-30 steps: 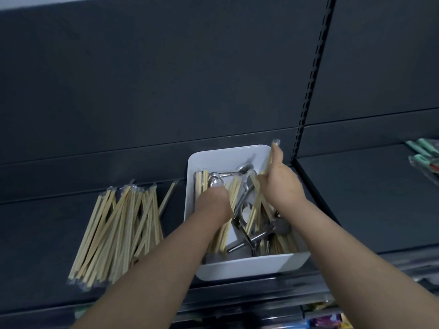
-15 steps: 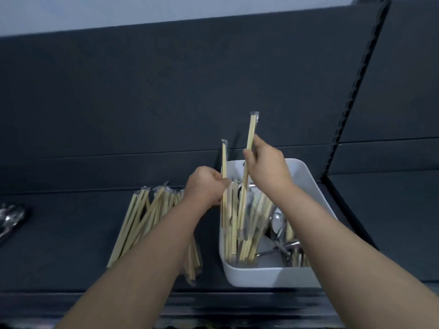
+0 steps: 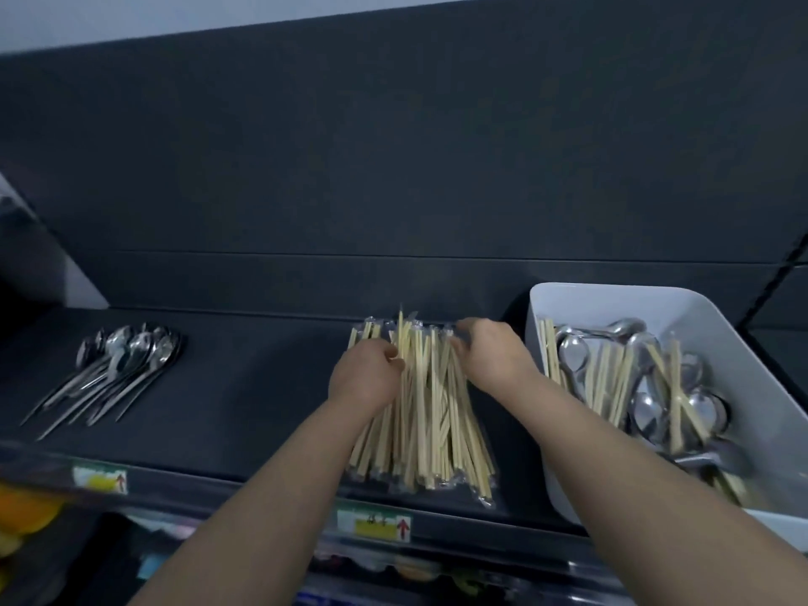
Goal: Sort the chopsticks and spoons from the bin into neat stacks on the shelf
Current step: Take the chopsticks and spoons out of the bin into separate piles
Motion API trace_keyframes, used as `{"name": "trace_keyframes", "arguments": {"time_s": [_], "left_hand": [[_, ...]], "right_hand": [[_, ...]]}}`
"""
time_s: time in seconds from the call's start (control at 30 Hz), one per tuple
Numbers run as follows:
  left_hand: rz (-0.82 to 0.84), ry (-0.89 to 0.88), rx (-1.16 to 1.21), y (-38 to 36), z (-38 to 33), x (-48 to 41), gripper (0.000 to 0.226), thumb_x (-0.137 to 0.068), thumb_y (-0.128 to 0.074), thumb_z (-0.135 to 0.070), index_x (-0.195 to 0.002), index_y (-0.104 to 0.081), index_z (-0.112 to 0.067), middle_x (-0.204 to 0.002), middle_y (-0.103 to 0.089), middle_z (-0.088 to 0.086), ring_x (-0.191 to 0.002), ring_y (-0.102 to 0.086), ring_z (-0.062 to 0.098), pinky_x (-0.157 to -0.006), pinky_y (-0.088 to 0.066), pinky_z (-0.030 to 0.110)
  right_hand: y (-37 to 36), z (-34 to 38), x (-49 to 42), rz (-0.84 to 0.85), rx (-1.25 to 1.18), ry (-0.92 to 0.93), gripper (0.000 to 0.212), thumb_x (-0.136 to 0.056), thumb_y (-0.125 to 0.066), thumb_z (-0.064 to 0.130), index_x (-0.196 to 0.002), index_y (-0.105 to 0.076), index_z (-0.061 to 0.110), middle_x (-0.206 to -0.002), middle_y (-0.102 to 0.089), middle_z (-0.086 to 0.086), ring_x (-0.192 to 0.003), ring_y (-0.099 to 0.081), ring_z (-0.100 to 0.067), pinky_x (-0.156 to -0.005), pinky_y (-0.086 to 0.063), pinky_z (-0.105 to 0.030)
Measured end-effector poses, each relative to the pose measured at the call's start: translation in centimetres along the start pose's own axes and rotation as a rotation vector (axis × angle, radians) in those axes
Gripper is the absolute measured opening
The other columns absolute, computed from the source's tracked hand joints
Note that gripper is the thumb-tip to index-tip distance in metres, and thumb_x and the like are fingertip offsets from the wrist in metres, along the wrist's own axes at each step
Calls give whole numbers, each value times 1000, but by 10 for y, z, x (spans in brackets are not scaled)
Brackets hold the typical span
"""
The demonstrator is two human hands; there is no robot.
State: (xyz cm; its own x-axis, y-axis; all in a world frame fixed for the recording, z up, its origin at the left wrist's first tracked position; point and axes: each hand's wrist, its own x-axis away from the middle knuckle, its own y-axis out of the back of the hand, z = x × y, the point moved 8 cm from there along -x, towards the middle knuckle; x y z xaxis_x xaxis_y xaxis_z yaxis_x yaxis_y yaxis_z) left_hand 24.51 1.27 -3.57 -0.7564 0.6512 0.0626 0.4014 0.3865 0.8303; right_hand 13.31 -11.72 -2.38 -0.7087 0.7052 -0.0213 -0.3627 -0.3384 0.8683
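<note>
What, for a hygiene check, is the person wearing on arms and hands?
Nothing visible. The left hand and right hand are ungloved, no rings seen; both forearms are bare to the frame edge, without sleeves, watch or bracelet.

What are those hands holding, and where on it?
The wrapped chopsticks, near their far ends: left hand pinches a few, right hand grips others.

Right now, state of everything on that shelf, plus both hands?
chopstick pile: wrapped, lying on shelf, fanned out, not squared.
spoon pile: lying at shelf's left, untouched.
white bin: upright, part full of mixed utensils.
left hand: grips pile's left side.
right hand: fingers bent onto pile's far end; grip unclear.
</note>
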Motion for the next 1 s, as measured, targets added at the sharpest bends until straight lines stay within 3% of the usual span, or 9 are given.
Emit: {"name": "trace_keyframes", "arguments": {"time_s": [0.07, 0.17, 0.27, 0.37, 0.5, 0.63, 0.7, 0.77, 1.0], "left_hand": [[-2, -30, 39, -1, -5, -2, 26, -96, -55, -23, -119, -67, -20, -123, -65, 0, -110, -61, 18, -91, -49, 30], [25, -102, 132, -10, -32, -5, 20, -93, -58, -17, -108, -72, -21, -114, -70, -2, -105, -64, 17, -93, -51, 33], [17, -219, 176, -22, -80, -6, 22, -90, -57, -16, -104, -73, -20, -104, -73, -2, -99, -66, 18, -86, -52, 26], [31, -325, 141, -44, -137, 1, 28, -89, -52, -14, -106, -73, -20, -106, -72, -4, -98, -66, 18, -80, -50, 23], [165, -440, 63, -96, -201, 17, 29, -85, -54, -13, -106, -72, -19, -106, -72, -1, -102, -65, 21, -87, -52, 29], [301, -438, -230, -158, -224, 23, 19, -81, -62, -12, -96, -73, -10, -104, -71, 9, -103, -65, 28, -87, -53, 33], [344, -422, -388, -178, -225, 27, 7, -81, -65, -14, -83, -67, -8, -101, -69, 12, -99, -66, 30, -77, -51, 30], [376, -394, -467, -193, -222, 30, 20, -81, -72, -22, -76, -55, -13, -99, -67, 12, -96, -65, 31, -70, -46, 30], [279, -254, -304, -183, -223, 17, 14, -81, -69, -20, -76, -58, -12, -88, -65, 7, -86, -64, 26, -65, -44, 28]], "right_hand": [[14, -3, 8, -88, 34, 66, 29, -95, -48, 22, -119, -65, 22, -113, -68, -4, -105, -62, -28, -82, -50, -34], [44, -19, 24, -227, -30, 146, 28, -92, -53, 14, -112, -70, 25, -110, -68, 1, -100, -63, -21, -86, -50, -30], [77, -63, 38, -300, 1, 55, 29, -91, -54, 13, -110, -71, 26, -107, -68, 1, -99, -63, -20, -84, -48, -30], [101, -119, 52, -254, 131, -70, 29, -90, -54, 13, -110, -71, 26, -112, -67, 1, -103, -62, -24, -85, -50, -34], [124, -185, 76, -191, 187, -188, 29, -87, -56, 15, -105, -72, 29, -109, -71, 2, -102, -64, -24, -84, -51, -34], [129, -220, 89, -120, 187, -170, 24, -83, -57, 14, -96, -72, 27, -95, -73, 0, -94, -65, -26, -77, -47, -28], [126, -225, 90, -126, 198, -135, 27, -83, -55, 15, -102, -71, 28, -101, -71, 0, -97, -64, -25, -79, -48, -29], [122, -226, 89, -132, 232, -108, 32, -85, -52, 15, -110, -68, 29, -110, -69, 2, -101, -63, -24, -82, -48, -30], [115, -231, 73, -48, 338, -211, 35, -87, -49, 7, -115, -63, 21, -113, -65, -7, -102, -62, -31, -80, -48, -31]]}}
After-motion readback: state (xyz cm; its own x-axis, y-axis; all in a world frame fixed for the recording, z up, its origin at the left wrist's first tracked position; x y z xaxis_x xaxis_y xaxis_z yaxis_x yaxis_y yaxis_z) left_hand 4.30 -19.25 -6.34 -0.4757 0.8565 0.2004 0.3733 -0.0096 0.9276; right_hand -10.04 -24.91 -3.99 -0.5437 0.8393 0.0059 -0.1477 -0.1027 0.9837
